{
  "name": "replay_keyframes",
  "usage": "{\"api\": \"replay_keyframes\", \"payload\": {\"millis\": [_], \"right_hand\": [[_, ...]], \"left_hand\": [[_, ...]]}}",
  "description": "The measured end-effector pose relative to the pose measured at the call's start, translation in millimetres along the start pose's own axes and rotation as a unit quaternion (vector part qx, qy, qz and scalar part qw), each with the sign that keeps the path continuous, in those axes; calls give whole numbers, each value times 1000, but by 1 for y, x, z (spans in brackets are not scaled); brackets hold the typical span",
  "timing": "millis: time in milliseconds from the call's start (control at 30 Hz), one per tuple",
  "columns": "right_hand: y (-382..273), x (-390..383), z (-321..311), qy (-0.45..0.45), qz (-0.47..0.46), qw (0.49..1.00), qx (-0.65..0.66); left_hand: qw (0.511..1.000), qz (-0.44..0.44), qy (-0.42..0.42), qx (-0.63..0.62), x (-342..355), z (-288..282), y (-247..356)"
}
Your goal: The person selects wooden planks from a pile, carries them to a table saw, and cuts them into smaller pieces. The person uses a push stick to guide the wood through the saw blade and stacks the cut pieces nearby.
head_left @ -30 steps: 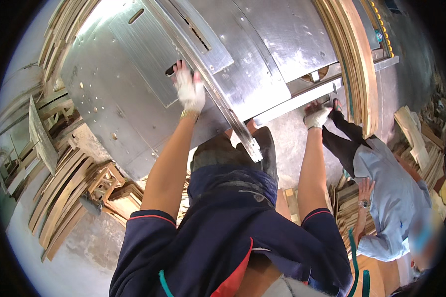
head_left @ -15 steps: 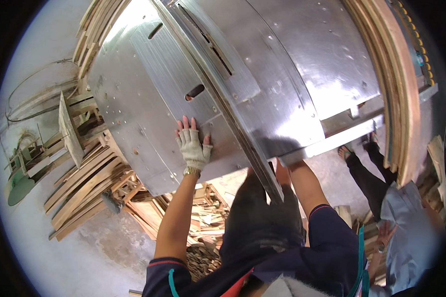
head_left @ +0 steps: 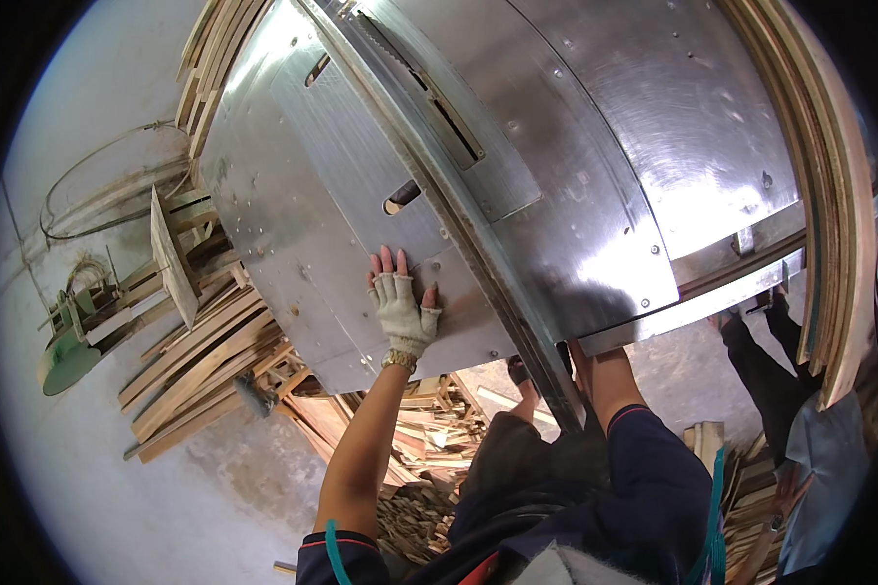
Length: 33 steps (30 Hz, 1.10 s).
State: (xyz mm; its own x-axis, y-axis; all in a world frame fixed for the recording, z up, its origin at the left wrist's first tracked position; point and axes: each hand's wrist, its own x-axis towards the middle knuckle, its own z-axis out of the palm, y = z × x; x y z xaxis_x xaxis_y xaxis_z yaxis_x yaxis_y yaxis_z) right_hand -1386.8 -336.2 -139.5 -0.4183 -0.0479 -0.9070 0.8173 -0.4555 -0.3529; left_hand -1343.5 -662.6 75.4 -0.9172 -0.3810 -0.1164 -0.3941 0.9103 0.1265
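My left hand (head_left: 404, 310) lies flat on the steel saw table (head_left: 293, 224), its fingers spread. It wears a pale fingerless work glove, and a watch (head_left: 399, 361) is on the wrist. Just beyond the fingertips is an oblong slot (head_left: 401, 198) in the tabletop. A long metal fence (head_left: 439, 200) runs across the table to the right of this hand. My right hand (head_left: 582, 365) is down at the near table edge, beside the fence's near end. Its fingers are hidden, so what it touches cannot be made out. A toothed saw blade (head_left: 397, 51) shows in a narrow slot right of the fence.
Long wooden strips (head_left: 834, 185) are stacked along the table's right side, others (head_left: 215, 73) at the far left. Boards (head_left: 200, 375) and scrap wood (head_left: 439, 429) lie on the floor at left and below. A co-worker in a blue-grey shirt (head_left: 829, 468) stands at the right.
My view has shifted, so the table and surroundings sit farther right and lower. My left hand stays flat on the metal. The saw teeth in the slot show more plainly.
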Motion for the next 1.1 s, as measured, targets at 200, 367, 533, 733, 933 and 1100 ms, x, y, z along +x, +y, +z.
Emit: {"api": "replay_keyframes", "payload": {"millis": [200, 367, 533, 733, 933, 1100], "right_hand": [[-2, 0, 9, 0, -14, 1000, -4], [-8, 6, 15, -5, -28, 1000, -3], [-13, 9, 18, -9, -35, 999, -6], [-17, 7, 18, -12, -38, 999, -12], [-23, 7, 19, -19, -49, 999, -13], [-27, 4, 8, 5, -93, 995, -25]], "left_hand": [[1000, -3, 10, 3, 0, 0, 1], [1000, -4, 12, 3, 0, -1, 2], [1000, -3, 19, -2, 0, -2, 5], [1000, -4, 12, -7, 1, -3, 5], [999, -1, 34, -12, 1, -5, 1], [999, 10, 31, -22, 1, -3, 1]]}}
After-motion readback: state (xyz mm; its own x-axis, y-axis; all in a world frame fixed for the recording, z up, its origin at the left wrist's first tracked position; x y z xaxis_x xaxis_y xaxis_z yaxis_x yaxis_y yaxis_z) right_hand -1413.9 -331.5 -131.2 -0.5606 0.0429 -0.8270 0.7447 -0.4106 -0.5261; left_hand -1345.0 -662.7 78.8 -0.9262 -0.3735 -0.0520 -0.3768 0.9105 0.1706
